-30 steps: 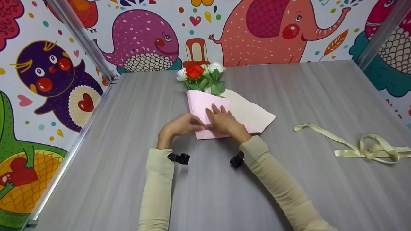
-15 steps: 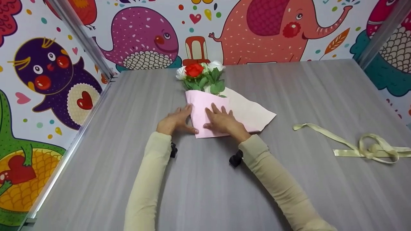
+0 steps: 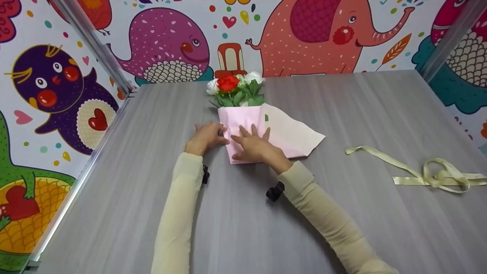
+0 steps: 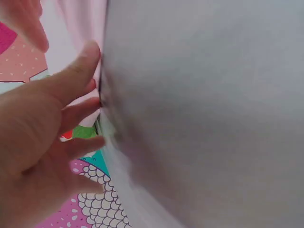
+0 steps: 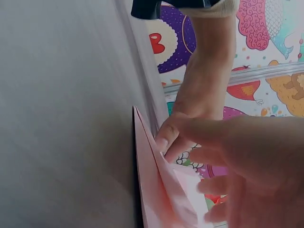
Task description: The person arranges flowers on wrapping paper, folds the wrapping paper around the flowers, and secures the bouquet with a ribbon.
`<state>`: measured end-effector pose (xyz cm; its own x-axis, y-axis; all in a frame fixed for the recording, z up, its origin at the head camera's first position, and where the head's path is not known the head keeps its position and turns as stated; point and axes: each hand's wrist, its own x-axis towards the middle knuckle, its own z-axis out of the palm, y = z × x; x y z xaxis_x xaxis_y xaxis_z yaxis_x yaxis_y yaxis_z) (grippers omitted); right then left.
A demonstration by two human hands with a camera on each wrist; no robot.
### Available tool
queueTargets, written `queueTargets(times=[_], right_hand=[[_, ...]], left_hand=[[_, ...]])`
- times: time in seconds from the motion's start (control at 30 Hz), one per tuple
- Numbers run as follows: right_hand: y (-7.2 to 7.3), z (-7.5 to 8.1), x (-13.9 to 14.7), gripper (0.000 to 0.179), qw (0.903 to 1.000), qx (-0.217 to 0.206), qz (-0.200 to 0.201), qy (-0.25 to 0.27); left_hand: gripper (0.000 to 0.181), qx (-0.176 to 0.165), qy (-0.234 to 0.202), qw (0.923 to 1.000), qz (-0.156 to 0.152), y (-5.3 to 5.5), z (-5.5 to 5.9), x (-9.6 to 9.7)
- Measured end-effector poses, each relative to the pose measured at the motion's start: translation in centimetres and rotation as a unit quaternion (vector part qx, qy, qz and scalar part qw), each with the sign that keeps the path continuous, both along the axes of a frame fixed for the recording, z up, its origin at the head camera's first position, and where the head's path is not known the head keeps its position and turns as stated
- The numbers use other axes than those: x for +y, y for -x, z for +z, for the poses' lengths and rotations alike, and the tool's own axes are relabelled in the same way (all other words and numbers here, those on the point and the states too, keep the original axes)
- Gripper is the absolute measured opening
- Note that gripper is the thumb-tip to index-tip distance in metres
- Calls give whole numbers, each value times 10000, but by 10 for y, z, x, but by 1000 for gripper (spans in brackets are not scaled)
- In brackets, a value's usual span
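Observation:
A small bouquet with a red rose [image 3: 228,83], white roses and green leaves [image 3: 238,97] lies at the back of the table. Pink wrapping paper [image 3: 243,113] covers its stems, which are hidden. A cream flap [image 3: 291,131] of the paper spreads out to the right. My right hand [image 3: 255,146] rests on the pink front with its fingers spread. At the paper's left edge is my left hand [image 3: 207,137]; its thumb and fingers touch the edge, with a gap between them in the left wrist view. The right wrist view shows the folded pink paper [image 5: 161,190] beside both hands.
A pale yellow ribbon [image 3: 403,166], partly looped, lies on the table [image 3: 342,213] at the right. Cartoon-printed walls [image 3: 171,42] stand behind and at both sides, with metal posts at the corners. Black cameras [image 3: 275,191] sit on both wrists.
My left hand has moved up along the paper's left edge, away from the bottom corner. The right hand has shifted slightly left, and the pink front has shifted left, uncovering a leaf beside it.

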<state>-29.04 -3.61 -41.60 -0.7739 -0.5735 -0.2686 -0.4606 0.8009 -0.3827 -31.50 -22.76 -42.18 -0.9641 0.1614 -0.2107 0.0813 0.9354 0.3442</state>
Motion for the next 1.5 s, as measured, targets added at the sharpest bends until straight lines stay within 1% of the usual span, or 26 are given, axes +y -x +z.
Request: queueTargets(times=[0.07,0.17,0.23,0.33,0.43,0.53,0.67,0.73,0.83,0.87,0.9,0.93,0.97,1.0,1.03,1.07,1.1,1.13,1.2,1.23,1.27,1.33,1.37,1.43,1.47,1.5], right_hand=[[-1,0,0,72,9996,-128,-43,-239],[-2,-2,-1,74,9984,-159,-118,-521],[-4,-3,-2,74,9980,-151,-129,-598],[-7,-1,-4,74,9980,-122,-81,-619],[-9,2,-7,72,9983,-87,9,-576],[-9,2,-7,71,9989,-80,164,-424],[-6,0,-4,72,9987,-403,242,-200],[-4,-1,-2,73,9982,-539,201,-159],[-2,-3,2,75,9981,-562,167,-179],[-1,-4,3,75,9982,-547,176,-193],[-1,-4,3,75,9982,-532,187,-198],[-1,-5,3,76,9982,-521,210,-204],[-1,-5,3,76,9981,-531,227,-208],[-1,-6,3,76,9980,-539,241,-207],[-2,-6,3,76,9980,-536,246,-215],[-2,-6,3,76,9981,-516,249,-230],[-2,-6,3,76,9981,-493,264,-241],[-2,-6,3,76,9982,-472,285,-253],[-1,-6,3,76,9983,-425,296,-269],[-1,-5,4,76,9984,-406,294,-266],[-1,-5,4,76,9984,-405,294,-256],[-1,-5,4,75,9984,-442,293,-204],[-1,-6,4,75,9983,-471,293,-176],[-2,-7,3,75,9981,-534,296,-115],[-2,-7,2,75,9980,-543,319,-88],[-2,-8,2,75,9979,-547,347,-65]], left_hand=[[44,61,70,10000,7,3,1,0],[58,-113,293,9995,15,6,2,-1],[74,-417,495,9979,73,7,3,-3],[95,-922,924,9914,71,6,4,-7],[103,-1148,1290,9850,-32,5,7,-6],[103,-974,1480,9841,-97,4,13,-1],[98,-585,1567,9859,-95,5,23,8],[99,-389,1627,9859,-75,8,25,12],[100,276,1808,9829,-223,12,22,14],[91,596,1839,9809,-226,25,4,9],[73,1135,1902,9749,-234,40,-20,1],[60,1390,1967,9704,-165,56,-43,-6],[47,1711,2018,9643,-129,74,-70,-16],[35,1884,2072,9600,-74,96,-100,-27],[24,2211,2082,9528,42,117,-130,-37],[17,2424,2085,9474,138,137,-157,-47],[15,2665,2090,9408,146,143,-167,-52],[14,2683,2017,9419,139,146,-172,-55],[14,2682,1862,9452,26,137,-159,-54],[16,2666,1741,9480,-21,129,-148,-52],[22,2321,1626,9590,-44,117,-130,-46],[32,1797,1347,9745,9,105,-111,-43],[34,1317,1271,9830,147,102,-103,-41],[32,1430,1307,9803,374,119,-127,-49],[35,1423,1487,9773,502,137,-149,-56],[38,1510,1693,9723,563,156,-175,-66]])
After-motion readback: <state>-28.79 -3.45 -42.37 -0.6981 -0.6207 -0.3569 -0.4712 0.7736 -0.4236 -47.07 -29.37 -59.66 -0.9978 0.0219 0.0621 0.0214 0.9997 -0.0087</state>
